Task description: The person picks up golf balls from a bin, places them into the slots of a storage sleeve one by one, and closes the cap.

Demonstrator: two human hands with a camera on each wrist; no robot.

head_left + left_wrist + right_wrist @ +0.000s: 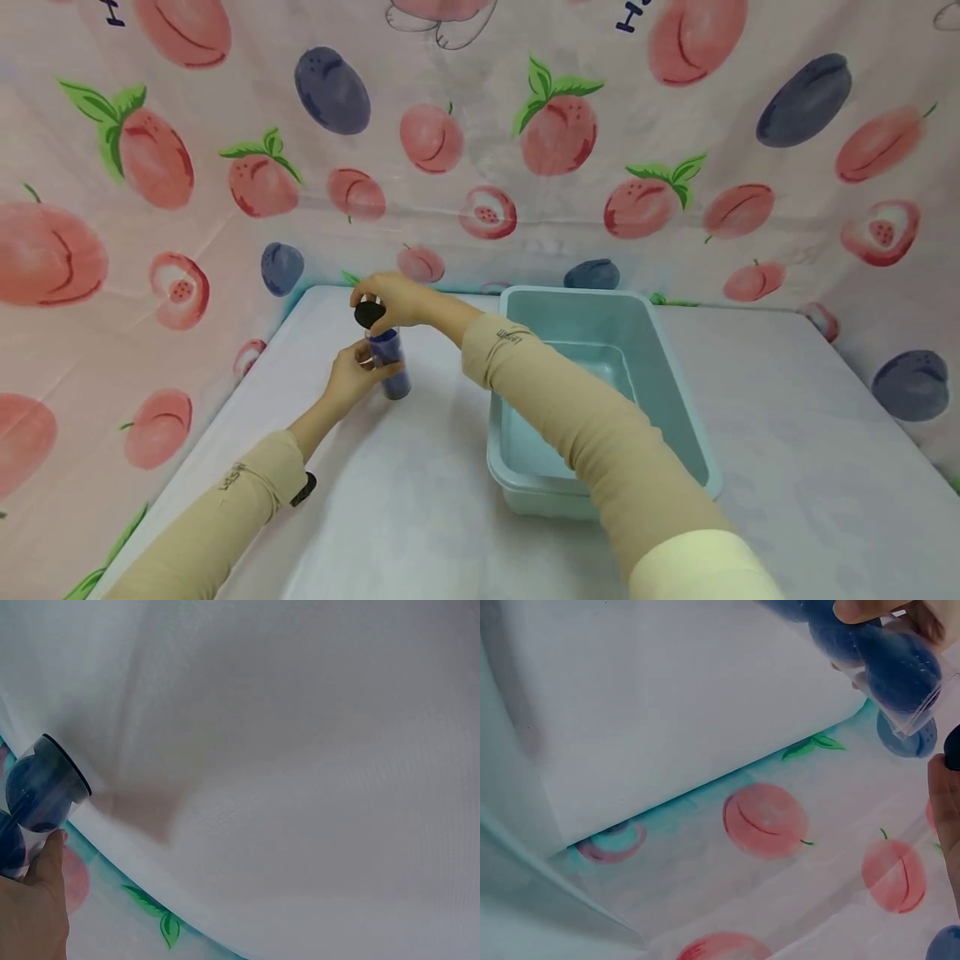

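My left hand [351,379] grips a clear tube [395,383] with dark blue balls inside, thumb and fingers around its side. In the left wrist view, blue balls [36,791] show through the tube's wall near its dark-rimmed end. Just above the tube's upper end, my right hand [401,300] holds a round black lid [369,313] between its thumb and fingers. A gap shows between the lid and the tube's mouth [922,712] in the right wrist view, where only part of the lid [952,748] is visible.
A pale blue-green plastic basin [682,392] stands on the white table [442,517], right of the tube and under my right forearm. Behind the table hangs a fruit-print cloth [480,108], which also runs along its left and right sides.
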